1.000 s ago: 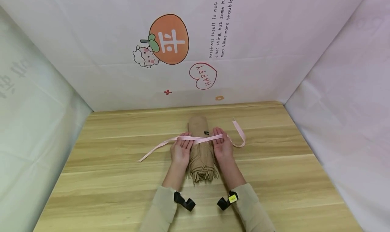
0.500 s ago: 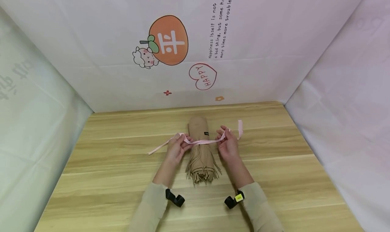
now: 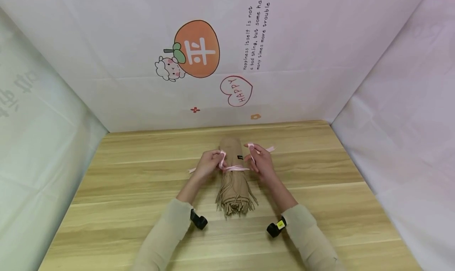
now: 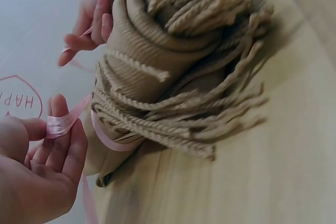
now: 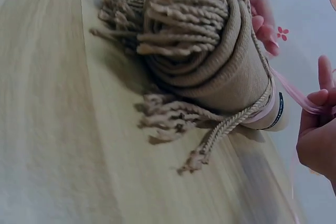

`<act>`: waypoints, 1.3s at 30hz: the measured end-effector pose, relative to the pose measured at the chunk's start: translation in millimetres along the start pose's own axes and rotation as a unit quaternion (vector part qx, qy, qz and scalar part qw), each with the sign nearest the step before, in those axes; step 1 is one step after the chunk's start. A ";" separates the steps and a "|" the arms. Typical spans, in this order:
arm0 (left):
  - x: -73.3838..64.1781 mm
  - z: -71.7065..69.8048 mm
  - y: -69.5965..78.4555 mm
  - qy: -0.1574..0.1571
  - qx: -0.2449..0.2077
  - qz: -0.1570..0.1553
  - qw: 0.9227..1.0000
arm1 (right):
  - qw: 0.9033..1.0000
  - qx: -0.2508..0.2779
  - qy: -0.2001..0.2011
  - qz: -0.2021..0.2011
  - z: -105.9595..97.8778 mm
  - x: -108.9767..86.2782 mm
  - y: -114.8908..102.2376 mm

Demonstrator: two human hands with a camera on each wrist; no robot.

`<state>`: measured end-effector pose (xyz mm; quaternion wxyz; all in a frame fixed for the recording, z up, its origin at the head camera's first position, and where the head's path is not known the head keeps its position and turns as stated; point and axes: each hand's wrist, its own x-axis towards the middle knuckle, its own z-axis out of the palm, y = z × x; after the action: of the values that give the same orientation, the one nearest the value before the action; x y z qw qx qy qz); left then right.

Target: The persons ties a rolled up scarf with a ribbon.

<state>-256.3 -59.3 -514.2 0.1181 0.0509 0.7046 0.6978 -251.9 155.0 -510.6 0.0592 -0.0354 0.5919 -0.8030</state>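
A rolled tan scarf (image 3: pixel 232 188) with a twisted fringe lies lengthwise on the wooden table, its fringed end towards me. Around its middle runs a pink ribbon (image 3: pixel 236 168). My left hand (image 3: pixel 209 162), at the scarf's left side, pinches one ribbon part between thumb and fingers; the left wrist view shows this pink band (image 4: pixel 60 125) bent over the fingers. On the other side my right hand (image 3: pixel 261 161) holds the other ribbon part, drawn taut from the scarf in the right wrist view (image 5: pixel 296 95). Loose ribbon ends trail beyond both hands.
The wooden table (image 3: pixel 117 207) ends at a white printed backdrop (image 3: pixel 142 101) behind. White sheets hang at left and right. A black wrist camera (image 3: pixel 199 220) sits on the left sleeve, another camera (image 3: pixel 275 228) on the right one.
Both hands have gone from lying palm up under the ribbon to pinching it, with elbows spread wider. The ribbon's free ends have been drawn in towards the scarf, which stays in place.
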 end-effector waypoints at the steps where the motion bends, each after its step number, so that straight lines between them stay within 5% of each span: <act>1: 1.2 0.0 1.4 -0.011 0.015 0.004 1.000 | 1.000 -0.011 -0.013 -0.007 0.6 1.2 -0.3; 6: 7.7 3.6 7.2 -0.061 0.069 0.022 0.996 | 0.993 -0.090 -0.077 -0.017 5.0 5.6 -4.2; 14: 10.1 7.9 9.7 -0.103 0.094 0.057 0.989 | 0.960 -0.206 -0.178 -0.060 12.6 7.5 -1.5; 18: 8.8 10.5 9.7 -0.111 0.069 0.068 0.989 | 0.955 -0.242 -0.162 -0.050 15.0 5.4 0.5; 22: 9.7 13.9 8.3 -0.077 0.061 0.074 0.992 | 0.961 -0.247 -0.118 -0.029 18.9 2.7 1.3; 27: 10.0 16.2 6.5 -0.030 0.044 0.061 0.997 | 0.978 -0.199 -0.058 0.016 22.3 3.6 5.3; 32: 9.0 17.3 4.7 -0.027 0.027 0.069 0.997 | 0.989 -0.102 -0.061 0.087 21.4 5.6 6.3; 39: 8.6 21.6 3.7 -0.027 0.009 0.060 0.998 | 0.982 0.113 -0.033 0.147 26.9 8.0 1.5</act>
<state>-259.8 -36.3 -511.3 0.0946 0.1123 0.7031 0.6957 -256.4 128.0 -504.2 0.2001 0.0323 0.4935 -0.8458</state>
